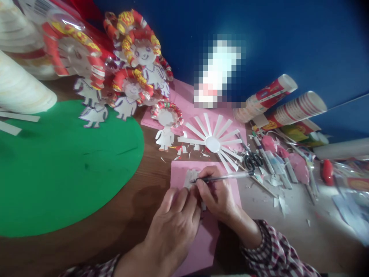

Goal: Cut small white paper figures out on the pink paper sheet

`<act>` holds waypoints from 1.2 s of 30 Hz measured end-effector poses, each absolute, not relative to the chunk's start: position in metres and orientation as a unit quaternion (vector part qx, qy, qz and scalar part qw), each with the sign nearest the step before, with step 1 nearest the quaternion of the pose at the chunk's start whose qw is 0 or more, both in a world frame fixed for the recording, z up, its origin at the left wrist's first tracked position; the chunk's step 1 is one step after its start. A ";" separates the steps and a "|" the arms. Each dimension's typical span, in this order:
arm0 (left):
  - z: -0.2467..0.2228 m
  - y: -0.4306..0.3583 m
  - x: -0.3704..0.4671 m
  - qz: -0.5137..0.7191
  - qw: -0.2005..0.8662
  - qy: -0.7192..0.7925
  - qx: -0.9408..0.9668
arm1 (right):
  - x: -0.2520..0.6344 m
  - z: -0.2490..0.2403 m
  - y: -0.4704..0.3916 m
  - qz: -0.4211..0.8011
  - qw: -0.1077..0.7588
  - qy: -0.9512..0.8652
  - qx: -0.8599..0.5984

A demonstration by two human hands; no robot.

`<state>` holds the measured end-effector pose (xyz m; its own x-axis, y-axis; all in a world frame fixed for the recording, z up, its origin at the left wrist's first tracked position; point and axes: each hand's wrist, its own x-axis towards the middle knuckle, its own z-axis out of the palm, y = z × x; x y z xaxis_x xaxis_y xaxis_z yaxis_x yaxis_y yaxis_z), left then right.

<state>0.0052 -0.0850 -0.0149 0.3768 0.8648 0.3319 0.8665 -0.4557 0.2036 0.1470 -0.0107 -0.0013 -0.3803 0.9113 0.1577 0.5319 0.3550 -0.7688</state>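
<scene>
A pink sheet (178,173) lies on the wooden table, and a small white paper piece (190,175) with dark marks rests on it. My right hand (217,192) is closed around a dark pen (221,177), whose tip touches or nearly touches the white piece. Just below, my left hand (175,219) lies flat over the lower part of that piece, its fingers hiding some of it. Above the sheet is a white paper cup cut into radiating strips (212,144). A paper doll (165,135) with a red ringed head lies to its left.
A green round sheet (72,169) covers the left side. Several decorated paper dolls (144,54) stand at the back left. Stacked paper cups (300,107) lean at the back right. Scissors (253,160), markers, a red bottle (327,172) and paper scraps (282,206) are on the right.
</scene>
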 end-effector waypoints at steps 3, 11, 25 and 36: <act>-0.015 -0.085 0.006 -0.208 -0.007 -0.525 -0.825 | 0.148 -0.004 -0.011 0.294 0.295 -0.773 -0.478; -0.016 -0.085 0.006 -0.220 -0.019 -0.533 -0.817 | 0.149 -0.007 -0.011 0.315 0.283 -0.766 -0.484; -0.017 -0.086 0.006 -0.222 -0.020 -0.529 -0.819 | 0.148 -0.008 -0.010 0.308 0.278 -0.769 -0.487; -0.016 -0.086 0.006 -0.218 -0.022 -0.532 -0.818 | 0.146 -0.008 -0.011 0.320 0.252 -0.761 -0.506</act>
